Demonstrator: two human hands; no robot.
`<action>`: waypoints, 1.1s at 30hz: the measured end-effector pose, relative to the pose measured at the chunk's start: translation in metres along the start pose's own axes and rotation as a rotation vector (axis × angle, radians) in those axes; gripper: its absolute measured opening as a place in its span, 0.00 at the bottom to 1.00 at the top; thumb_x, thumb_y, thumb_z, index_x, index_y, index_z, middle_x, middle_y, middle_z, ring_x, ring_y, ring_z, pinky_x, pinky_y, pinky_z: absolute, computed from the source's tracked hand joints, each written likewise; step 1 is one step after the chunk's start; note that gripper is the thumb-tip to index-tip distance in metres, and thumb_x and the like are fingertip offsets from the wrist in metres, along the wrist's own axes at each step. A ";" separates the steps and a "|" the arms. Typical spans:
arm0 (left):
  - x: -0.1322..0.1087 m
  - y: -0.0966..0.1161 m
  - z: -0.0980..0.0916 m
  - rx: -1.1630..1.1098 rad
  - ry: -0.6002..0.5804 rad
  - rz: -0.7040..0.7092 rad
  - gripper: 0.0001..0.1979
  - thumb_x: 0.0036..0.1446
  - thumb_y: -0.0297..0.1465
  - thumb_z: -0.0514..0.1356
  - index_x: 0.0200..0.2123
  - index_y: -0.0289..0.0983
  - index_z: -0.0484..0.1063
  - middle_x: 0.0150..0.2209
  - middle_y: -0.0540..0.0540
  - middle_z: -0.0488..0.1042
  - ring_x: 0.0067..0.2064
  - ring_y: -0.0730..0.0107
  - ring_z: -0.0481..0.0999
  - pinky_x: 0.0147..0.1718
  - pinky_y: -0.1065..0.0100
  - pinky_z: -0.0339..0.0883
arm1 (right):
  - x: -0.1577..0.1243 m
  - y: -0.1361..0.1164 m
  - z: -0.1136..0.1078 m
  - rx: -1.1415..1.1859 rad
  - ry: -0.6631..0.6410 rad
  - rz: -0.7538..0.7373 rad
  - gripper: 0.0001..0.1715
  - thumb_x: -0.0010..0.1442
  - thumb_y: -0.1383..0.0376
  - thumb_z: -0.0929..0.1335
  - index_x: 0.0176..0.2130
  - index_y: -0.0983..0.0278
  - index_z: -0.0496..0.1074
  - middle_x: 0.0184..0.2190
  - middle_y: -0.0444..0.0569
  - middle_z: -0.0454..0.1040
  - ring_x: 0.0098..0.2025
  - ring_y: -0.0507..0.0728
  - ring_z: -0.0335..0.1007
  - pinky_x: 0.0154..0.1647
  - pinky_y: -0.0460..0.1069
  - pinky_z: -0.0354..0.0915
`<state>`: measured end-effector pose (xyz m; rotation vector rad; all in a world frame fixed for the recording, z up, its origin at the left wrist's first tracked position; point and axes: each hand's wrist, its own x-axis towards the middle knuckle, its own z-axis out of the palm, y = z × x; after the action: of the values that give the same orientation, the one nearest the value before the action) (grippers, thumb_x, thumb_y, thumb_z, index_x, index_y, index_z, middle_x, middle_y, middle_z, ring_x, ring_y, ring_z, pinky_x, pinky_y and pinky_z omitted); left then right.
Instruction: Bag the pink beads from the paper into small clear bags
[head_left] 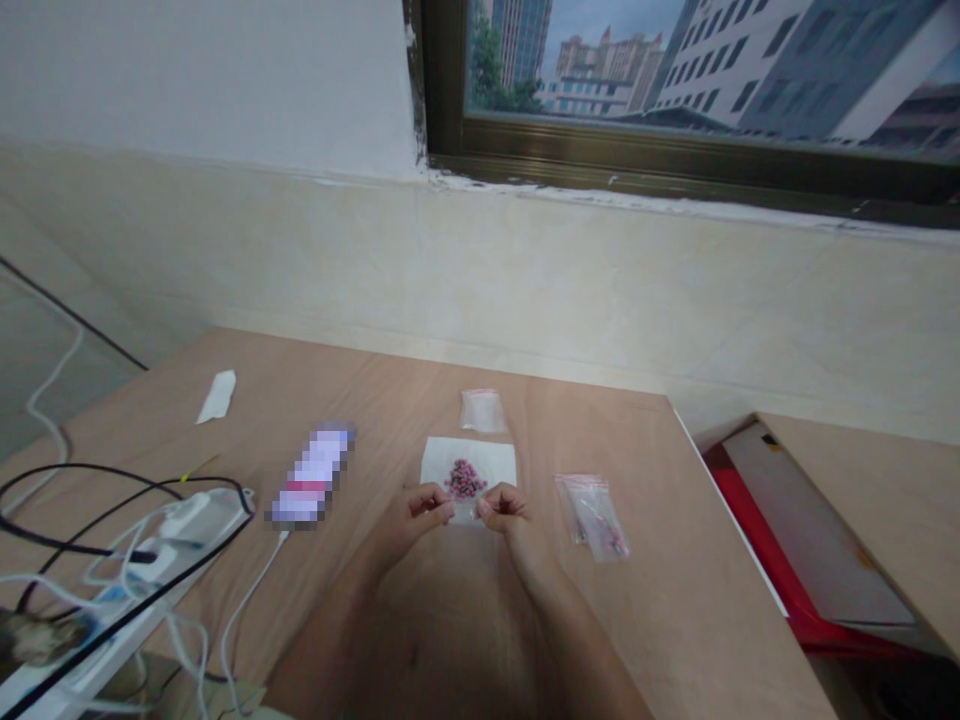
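In the head view, your left hand and right hand sit close together at the near edge of a small heap of pink beads, which lies in the middle of a white paper sheet. Both hands are pinched narrow; whether the fingertips hold a tiny bead is too small to tell. The heap looks loose and lumpy, so a brushing wrist or a lifted paper edge could spill beads across the wooden table. Any that roll could get lost among the cables by the power strip on the left. A clear zip bag with pink bits inside lies to the right, and a small clear bag lies beyond the sheet.
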<state>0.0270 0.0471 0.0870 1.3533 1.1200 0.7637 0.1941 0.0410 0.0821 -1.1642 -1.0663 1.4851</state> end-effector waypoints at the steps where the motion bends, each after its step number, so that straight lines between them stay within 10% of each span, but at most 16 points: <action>1: 0.000 0.001 -0.001 -0.002 -0.030 0.000 0.12 0.46 0.37 0.56 0.21 0.34 0.66 0.21 0.53 0.65 0.26 0.75 0.64 0.26 0.75 0.57 | 0.001 -0.001 0.000 0.004 0.008 0.007 0.12 0.42 0.63 0.68 0.16 0.65 0.61 0.16 0.39 0.60 0.21 0.48 0.52 0.23 0.44 0.48; 17: 0.002 -0.016 -0.009 -0.071 0.223 -0.070 0.13 0.44 0.38 0.56 0.31 0.36 0.67 0.27 0.51 0.68 0.27 0.74 0.66 0.26 0.73 0.59 | -0.005 0.022 -0.005 -0.140 0.029 0.016 0.18 0.44 0.53 0.65 0.19 0.65 0.63 0.16 0.41 0.61 0.20 0.49 0.56 0.23 0.44 0.53; 28: 0.001 -0.051 -0.030 -0.187 0.338 -0.135 0.15 0.40 0.41 0.58 0.29 0.36 0.67 0.21 0.53 0.66 0.20 0.77 0.63 0.20 0.74 0.56 | 0.154 0.008 -0.030 -0.613 0.429 -0.085 0.16 0.48 0.57 0.62 0.25 0.69 0.67 0.23 0.51 0.70 0.27 0.55 0.64 0.29 0.48 0.57; 33: 0.000 -0.063 -0.036 -0.219 0.345 -0.174 0.16 0.39 0.43 0.59 0.28 0.36 0.67 0.21 0.53 0.66 0.21 0.76 0.63 0.21 0.73 0.56 | 0.140 0.006 -0.034 -0.787 0.534 -0.129 0.22 0.48 0.61 0.63 0.39 0.74 0.66 0.37 0.62 0.68 0.42 0.62 0.60 0.42 0.53 0.52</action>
<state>-0.0173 0.0520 0.0304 0.9483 1.3605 0.9838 0.2108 0.1802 0.0469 -1.8520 -1.3347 0.5647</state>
